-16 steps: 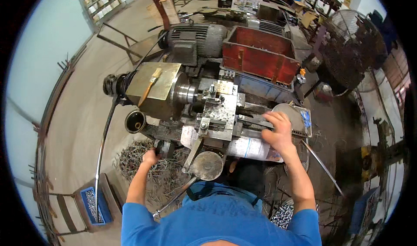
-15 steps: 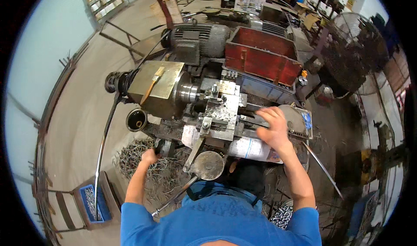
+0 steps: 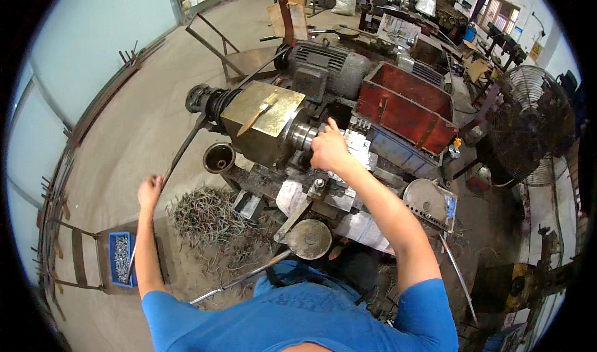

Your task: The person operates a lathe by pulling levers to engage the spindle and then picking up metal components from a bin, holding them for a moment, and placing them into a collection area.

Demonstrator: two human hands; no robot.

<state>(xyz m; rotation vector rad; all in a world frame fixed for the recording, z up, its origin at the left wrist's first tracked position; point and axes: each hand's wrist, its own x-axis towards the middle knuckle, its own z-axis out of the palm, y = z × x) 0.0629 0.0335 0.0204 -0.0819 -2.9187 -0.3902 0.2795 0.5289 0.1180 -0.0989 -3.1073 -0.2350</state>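
Note:
My left hand (image 3: 149, 193) is closed around a long metal lever (image 3: 181, 150) that slants down from the left end of the lathe's headstock (image 3: 264, 143). On the other side, my right hand (image 3: 329, 148) reaches to the front of the shiny spindle chuck (image 3: 303, 137). One finger points up while the others curl toward the chuck; whatever they hold is hidden behind the hand. Below it is the tool slide (image 3: 318, 187), partly covered by my forearm. A wooden-handled brush (image 3: 256, 115) lies on top of the headstock.
A dark cup (image 3: 219, 158) stands beside the headstock. Metal shavings (image 3: 208, 218) pile on the floor, near a blue bin (image 3: 122, 260) of small metal parts. Behind the lathe are an electric motor (image 3: 326, 66) and a red box (image 3: 407, 106); a large fan (image 3: 528, 125) stands right.
My left hand has moved left and up from beside the lathe bed onto the lever. My right hand has gone from right of the tool slide to the chuck. The view has shifted.

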